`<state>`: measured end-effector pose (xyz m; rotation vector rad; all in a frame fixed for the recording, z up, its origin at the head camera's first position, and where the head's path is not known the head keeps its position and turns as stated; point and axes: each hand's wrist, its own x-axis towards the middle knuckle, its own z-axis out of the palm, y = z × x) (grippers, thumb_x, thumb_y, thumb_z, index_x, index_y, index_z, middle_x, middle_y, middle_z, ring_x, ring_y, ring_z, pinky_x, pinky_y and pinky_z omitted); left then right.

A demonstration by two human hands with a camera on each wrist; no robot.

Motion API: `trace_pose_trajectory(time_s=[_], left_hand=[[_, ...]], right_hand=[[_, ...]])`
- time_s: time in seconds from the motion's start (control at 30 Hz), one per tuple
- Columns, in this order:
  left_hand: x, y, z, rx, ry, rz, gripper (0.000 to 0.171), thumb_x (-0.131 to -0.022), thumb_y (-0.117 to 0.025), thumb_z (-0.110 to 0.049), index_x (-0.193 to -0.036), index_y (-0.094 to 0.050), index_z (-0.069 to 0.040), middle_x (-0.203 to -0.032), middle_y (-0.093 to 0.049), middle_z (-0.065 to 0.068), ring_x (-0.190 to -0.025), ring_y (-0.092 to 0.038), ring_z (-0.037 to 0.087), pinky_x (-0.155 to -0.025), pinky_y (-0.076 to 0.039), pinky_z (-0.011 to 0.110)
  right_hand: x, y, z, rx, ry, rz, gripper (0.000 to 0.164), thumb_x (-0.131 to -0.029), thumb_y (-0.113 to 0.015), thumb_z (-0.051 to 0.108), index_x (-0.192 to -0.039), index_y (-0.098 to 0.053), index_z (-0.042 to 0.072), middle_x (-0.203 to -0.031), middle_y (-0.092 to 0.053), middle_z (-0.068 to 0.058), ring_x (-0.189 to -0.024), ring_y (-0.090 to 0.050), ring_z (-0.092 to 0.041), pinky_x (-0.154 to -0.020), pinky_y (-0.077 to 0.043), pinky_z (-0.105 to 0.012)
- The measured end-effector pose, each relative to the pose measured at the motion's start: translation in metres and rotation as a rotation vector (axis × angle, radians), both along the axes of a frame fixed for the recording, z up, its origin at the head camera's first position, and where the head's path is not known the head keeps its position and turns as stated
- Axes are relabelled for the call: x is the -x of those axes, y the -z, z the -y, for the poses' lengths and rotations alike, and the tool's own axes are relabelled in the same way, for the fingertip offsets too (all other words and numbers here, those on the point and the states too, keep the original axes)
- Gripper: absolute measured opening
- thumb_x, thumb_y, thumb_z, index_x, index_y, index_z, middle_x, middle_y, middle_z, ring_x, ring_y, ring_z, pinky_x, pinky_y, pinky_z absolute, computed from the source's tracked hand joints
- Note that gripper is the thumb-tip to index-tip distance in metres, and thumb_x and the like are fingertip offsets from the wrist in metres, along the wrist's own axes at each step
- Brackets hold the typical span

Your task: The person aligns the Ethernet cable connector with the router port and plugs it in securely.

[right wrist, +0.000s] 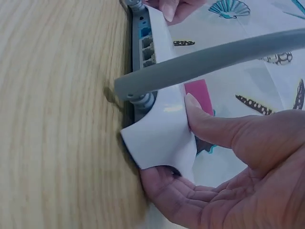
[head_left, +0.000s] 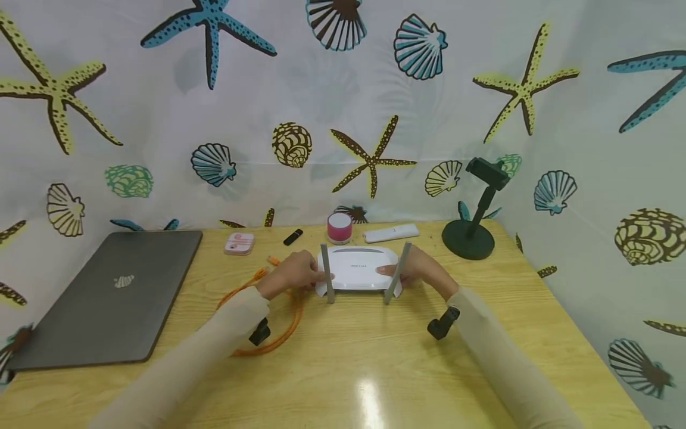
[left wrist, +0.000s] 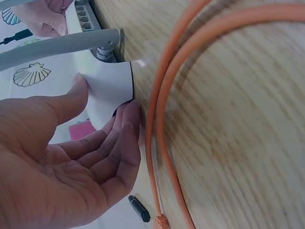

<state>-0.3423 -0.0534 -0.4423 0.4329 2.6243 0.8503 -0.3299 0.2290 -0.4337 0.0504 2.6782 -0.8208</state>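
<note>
A white router (head_left: 360,268) with two grey antennas sits at mid-table, its port side toward me. My left hand (head_left: 298,271) grips its left end, thumb on top and fingers curled under the edge, as the left wrist view shows. At the other end my right hand (head_left: 418,266) holds it the same way, the thumb on the white top and fingers beneath. A blue port and several dark ones line the router's edge (right wrist: 147,45) in the right wrist view. An orange cable (head_left: 293,325) lies looped beside and under my left wrist.
A closed grey laptop (head_left: 112,292) lies at the left. Along the back are a pink earphone case (head_left: 239,243), a black USB stick (head_left: 293,237), a pink-and-white round container (head_left: 339,228), a white power strip-like bar (head_left: 391,233) and a dark stand (head_left: 468,238). Patterned cloth hangs behind.
</note>
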Motion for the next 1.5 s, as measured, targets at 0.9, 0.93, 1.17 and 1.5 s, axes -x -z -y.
trace_pose_trajectory(time_s=[0.9, 0.93, 1.17, 1.5], left_hand=[[-0.001, -0.006, 0.132, -0.024, -0.038, -0.154, 0.028, -0.099, -0.059, -0.027, -0.108, -0.065, -0.001, -0.105, -0.067, 0.018, -0.083, -0.064, 0.024, -0.065, -0.052, 0.03], [-0.001, -0.005, 0.129, -0.017, -0.026, -0.151, 0.027, -0.099, -0.059, -0.027, -0.107, -0.065, -0.002, -0.105, -0.067, 0.018, -0.083, -0.063, 0.023, -0.065, -0.051, 0.03], [0.001, 0.006, 0.117, 0.02, 0.006, -0.163, 0.03, -0.097, -0.063, -0.025, -0.108, -0.063, 0.003, -0.101, -0.068, 0.018, -0.079, -0.064, 0.021, -0.065, -0.052, 0.031], [0.0, 0.01, 0.128, 0.048, -0.034, -0.144, 0.022, -0.093, -0.066, -0.018, -0.098, -0.065, 0.003, -0.088, -0.067, 0.015, -0.068, -0.054, 0.016, -0.058, -0.043, 0.026]], right_hand=[[-0.013, -0.001, -0.032, 0.353, 0.052, 0.133, 0.048, -0.095, -0.063, 0.039, -0.101, -0.066, -0.008, -0.085, -0.069, -0.011, -0.076, -0.067, -0.016, -0.075, -0.06, -0.032], [-0.012, 0.0, -0.032, 0.363, 0.056, 0.142, 0.046, -0.094, -0.063, 0.039, -0.099, -0.066, -0.007, -0.084, -0.069, -0.009, -0.075, -0.066, -0.015, -0.073, -0.06, -0.031], [-0.01, 0.002, -0.025, 0.333, 0.054, 0.169, 0.044, -0.093, -0.064, 0.045, -0.094, -0.067, 0.0, -0.089, -0.069, -0.008, -0.078, -0.066, -0.015, -0.073, -0.059, -0.029], [-0.007, 0.0, -0.013, 0.304, 0.027, 0.194, 0.046, -0.096, -0.059, 0.045, -0.094, -0.068, 0.0, -0.083, -0.066, -0.003, -0.074, -0.061, -0.012, -0.068, -0.055, -0.025]])
